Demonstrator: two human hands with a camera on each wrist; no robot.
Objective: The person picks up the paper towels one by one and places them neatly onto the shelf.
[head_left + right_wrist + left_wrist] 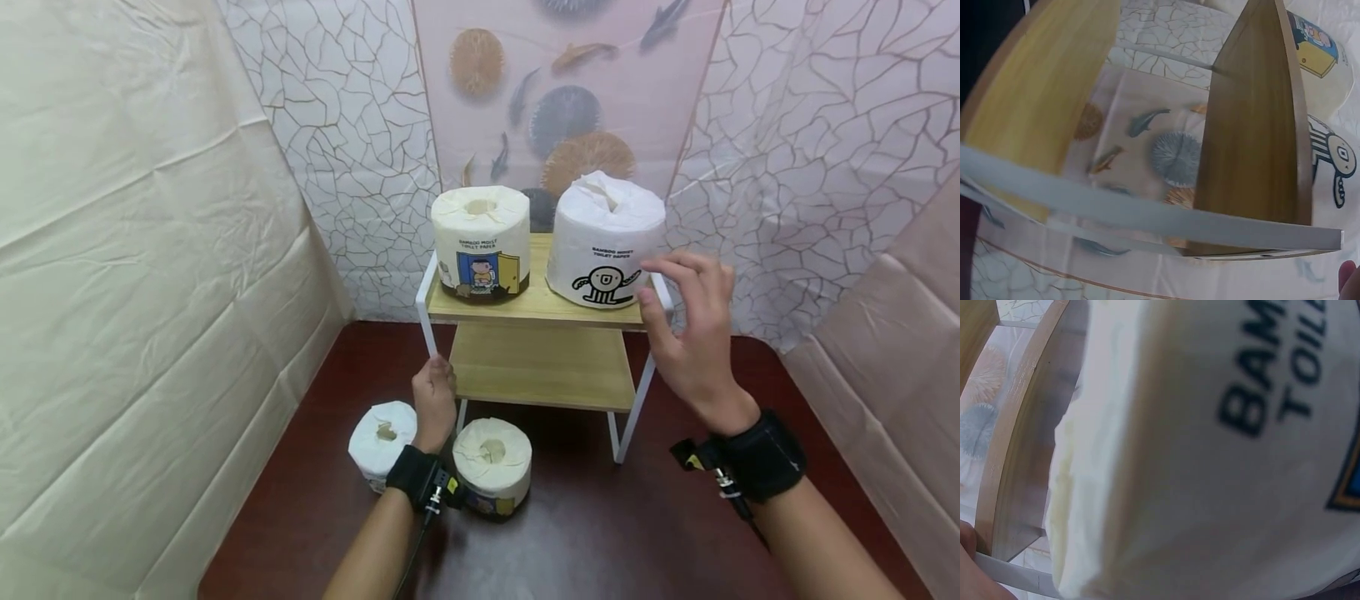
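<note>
My left hand (435, 400) grips the white left front leg of a small two-tier wooden shelf (542, 367). My right hand (697, 333) is raised at the shelf's upper right corner, thumb and fingers apart, fingertips right at the side of a white toilet paper roll (607, 237) with a black cartoon figure. Left of it on the top board (538, 275) stands a cream toilet paper roll (482, 237) with a blue and yellow picture. In the right wrist view, only a fingertip (1347, 270) shows beside the white frame.
Two more rolls stand on the dark red table (600, 533): a white roll (382, 437) left of my left wrist and a cream roll (492, 467) in front of the shelf. Beige cloth (150, 250) encloses the left side; a patterned backdrop (360, 167) hangs behind.
</note>
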